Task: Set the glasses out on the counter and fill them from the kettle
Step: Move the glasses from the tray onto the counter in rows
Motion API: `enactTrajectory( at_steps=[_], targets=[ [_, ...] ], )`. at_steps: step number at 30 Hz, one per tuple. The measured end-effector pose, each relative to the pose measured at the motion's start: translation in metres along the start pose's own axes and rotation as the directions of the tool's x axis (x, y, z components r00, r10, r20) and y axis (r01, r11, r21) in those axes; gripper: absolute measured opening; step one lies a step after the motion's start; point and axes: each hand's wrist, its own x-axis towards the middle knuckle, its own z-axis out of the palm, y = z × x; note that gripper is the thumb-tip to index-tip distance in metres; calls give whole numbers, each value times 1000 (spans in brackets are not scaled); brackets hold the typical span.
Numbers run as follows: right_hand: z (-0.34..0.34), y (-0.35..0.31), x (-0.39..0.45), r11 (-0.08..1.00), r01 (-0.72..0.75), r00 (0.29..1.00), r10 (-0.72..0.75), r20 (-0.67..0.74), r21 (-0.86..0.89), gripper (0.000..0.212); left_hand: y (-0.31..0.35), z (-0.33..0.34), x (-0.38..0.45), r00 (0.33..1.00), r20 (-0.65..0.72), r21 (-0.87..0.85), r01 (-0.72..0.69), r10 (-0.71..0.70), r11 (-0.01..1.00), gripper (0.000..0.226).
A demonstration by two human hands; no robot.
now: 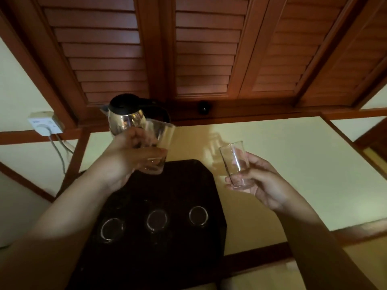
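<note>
No writing is legible anywhere. The left hand [125, 155] has its fingers clamped around a clear glass [158, 147] tilted rim-up to the right, in front of the steel kettle [125, 116]. The right hand [263, 185] grips another glass [235, 164] leaning left, above the yellow surface [282, 153]. Three glasses stand upright on the dark tray [159, 195].

1. This looks like a room in a home or a hotel, at a small spot for making drinks.
2. A shiny kettle [125, 115] with a black lid stands at the back of a pale yellow table [282, 164].
3. A dark tray [167, 254] on the table holds three clear glasses [156, 220].
4. Behind the table are brown wooden doors with slats [205, 55], like on a cupboard or window.
5. A white wall plug socket [45, 123] with a grey cord [57, 152] sits on the cream wall at the left.
</note>
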Motion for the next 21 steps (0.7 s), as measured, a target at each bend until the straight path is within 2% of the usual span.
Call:
enactTrajectory(
  at_steps=[3, 5, 8, 10, 12, 15, 17, 19, 21],
  targets=[
    [-10, -5, 2, 998, -57, 993, 58, 102, -16, 54, -6, 24, 1, 1000, -10, -159, 3, -5, 987, 37],
    [-13, -12, 7, 996, -88, 990, 90, 112, -24, 42, -11, 41, 4, 1000, -18, -252, -9, 5, 968, 36],
    [-30, -20, 16, 1000, 12, 985, -9, 171, -15, 40, -16, 70, 8, 998, -13, -276, -57, 56, 959, 54],
    [-52, -24, 25, 992, 126, 973, -124, 197, 4, 35, -13, 97, 12, 995, -50, -266, -93, 82, 960, 55],
    [-76, -28, 35, 979, 203, 965, -195, 173, -28, 26, -9, 127, 18, 987, -130, -213, -122, 95, 969, 43],
    [-111, -37, 51, 955, 290, 953, -282, 111, -66, 15, -11, 176, 35, 937, -326, -124, -174, 126, 977, 37],
    [-133, -40, 63, 939, 325, 945, -318, 82, -110, 10, -21, 203, 51, 908, -377, -84, -231, 183, 969, 25],
    [-153, -38, 76, 927, 344, 939, -337, 72, -147, 19, -37, 225, 66, 883, -433, -42, -219, 179, 975, 15],
    [-170, -34, 87, 893, 391, 920, -376, 107, -223, 16, -55, 247, 78, 865, -477, 1, -177, 156, 984, 22]
  ],
)
